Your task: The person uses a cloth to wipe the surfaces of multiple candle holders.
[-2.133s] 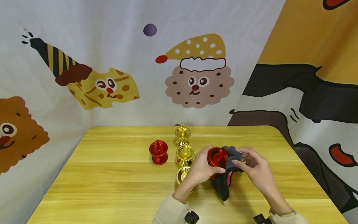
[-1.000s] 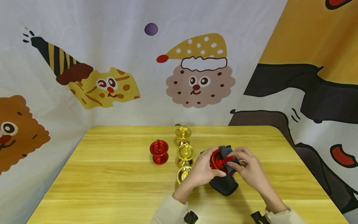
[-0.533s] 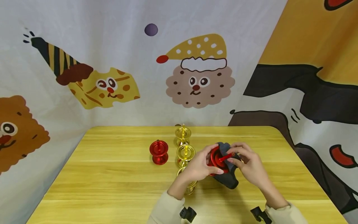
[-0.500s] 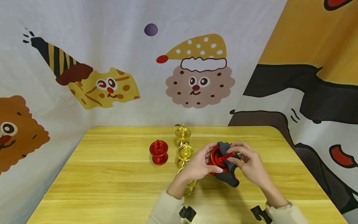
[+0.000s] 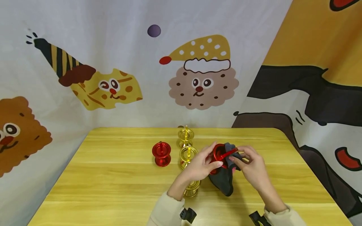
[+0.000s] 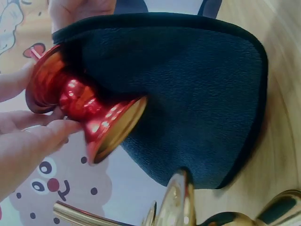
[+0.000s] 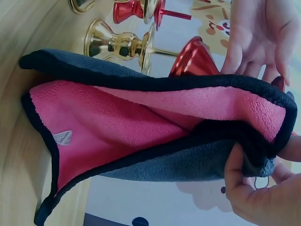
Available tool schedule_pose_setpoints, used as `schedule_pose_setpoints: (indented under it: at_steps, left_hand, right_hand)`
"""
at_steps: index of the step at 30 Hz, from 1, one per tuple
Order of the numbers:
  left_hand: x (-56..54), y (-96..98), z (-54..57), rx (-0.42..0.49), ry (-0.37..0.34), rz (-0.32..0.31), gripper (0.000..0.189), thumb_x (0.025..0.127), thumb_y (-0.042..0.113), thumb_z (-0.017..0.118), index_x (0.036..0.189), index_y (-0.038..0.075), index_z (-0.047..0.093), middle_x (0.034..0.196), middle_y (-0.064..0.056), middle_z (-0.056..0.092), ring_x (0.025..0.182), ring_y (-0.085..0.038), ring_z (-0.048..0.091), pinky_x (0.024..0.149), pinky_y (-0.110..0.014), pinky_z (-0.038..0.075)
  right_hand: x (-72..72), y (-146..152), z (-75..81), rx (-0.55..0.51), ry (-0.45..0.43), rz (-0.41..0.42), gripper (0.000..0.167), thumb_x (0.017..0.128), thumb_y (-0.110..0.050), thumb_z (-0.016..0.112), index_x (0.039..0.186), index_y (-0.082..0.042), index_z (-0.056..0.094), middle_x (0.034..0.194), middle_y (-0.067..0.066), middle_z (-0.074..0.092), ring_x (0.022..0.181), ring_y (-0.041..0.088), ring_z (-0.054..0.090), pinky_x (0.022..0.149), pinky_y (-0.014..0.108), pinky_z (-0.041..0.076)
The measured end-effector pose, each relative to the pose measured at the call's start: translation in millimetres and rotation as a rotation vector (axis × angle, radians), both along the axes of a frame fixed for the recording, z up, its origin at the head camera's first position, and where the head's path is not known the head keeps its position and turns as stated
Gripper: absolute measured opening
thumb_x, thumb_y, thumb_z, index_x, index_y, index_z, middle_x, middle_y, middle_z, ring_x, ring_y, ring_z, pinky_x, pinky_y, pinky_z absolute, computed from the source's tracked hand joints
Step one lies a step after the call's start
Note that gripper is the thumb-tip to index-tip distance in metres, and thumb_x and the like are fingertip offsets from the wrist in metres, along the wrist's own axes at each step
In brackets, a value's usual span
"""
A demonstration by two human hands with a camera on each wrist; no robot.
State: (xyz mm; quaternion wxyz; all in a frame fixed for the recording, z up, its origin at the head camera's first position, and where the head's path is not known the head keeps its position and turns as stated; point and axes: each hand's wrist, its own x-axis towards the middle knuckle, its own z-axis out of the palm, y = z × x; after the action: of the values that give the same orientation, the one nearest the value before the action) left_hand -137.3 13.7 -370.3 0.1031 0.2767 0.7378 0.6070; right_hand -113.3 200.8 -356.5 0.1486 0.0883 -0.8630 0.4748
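Lower right of centre in the head view, a person's left hand (image 5: pixel 200 163) grips a tilted red candle holder (image 6: pixel 77 101) above a wood-grain table (image 5: pixel 113 188); the right hand (image 5: pixel 251 164) pinches a bunched part of a cloth (image 5: pixel 222 180) by the holder's spike (image 5: pixel 228 153). The step in hand looks like wiping, and the next move would call for a firm left grip with the cloth worked along the spike. The holder is glossy, seemingly metal, hourglass-waisted, its flared base (image 6: pixel 120 126) hollow. Plush and black-bound, the cloth is blue-grey outside, pink inside. Three gold candle holders (image 5: pixel 185 153) line the lower centre, with a second red holder (image 5: pixel 161 153) upright to their left.
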Motion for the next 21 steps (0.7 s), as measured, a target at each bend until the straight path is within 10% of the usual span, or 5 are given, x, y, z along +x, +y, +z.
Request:
schedule_pose_setpoints:
  at_steps: [9, 21]
  left_hand:
    - [4.8, 9.2, -4.4, 0.125, -0.045, 0.081, 0.071, 0.076, 0.008, 0.074, 0.133, 0.003, 0.032, 0.122, -0.009, 0.051, 0.112, -0.015, 0.052, 0.090, -0.020, 0.044]
    - [2.1, -4.8, 6.8, 0.033, -0.146, -0.153, 0.066, 0.080, 0.000, 0.067, 0.137, 0.001, 0.034, 0.129, -0.012, 0.050, 0.110, -0.014, 0.054, 0.085, -0.019, 0.046]
  right_hand:
    - [8.0, -5.1, -3.5, 0.058, 0.078, -0.033, 0.018, 0.078, 0.004, 0.069, 0.094, -0.002, 0.064, 0.100, 0.006, 0.053, 0.076, 0.007, 0.054, 0.071, 0.027, 0.053]
    - [-6.8, 6.3, -0.8, 0.158, 0.355, 0.325, 0.050, 0.059, 0.031, 0.065, 0.089, -0.010, 0.062, 0.106, 0.009, 0.055, 0.095, 0.013, 0.053, 0.076, 0.010, 0.046]
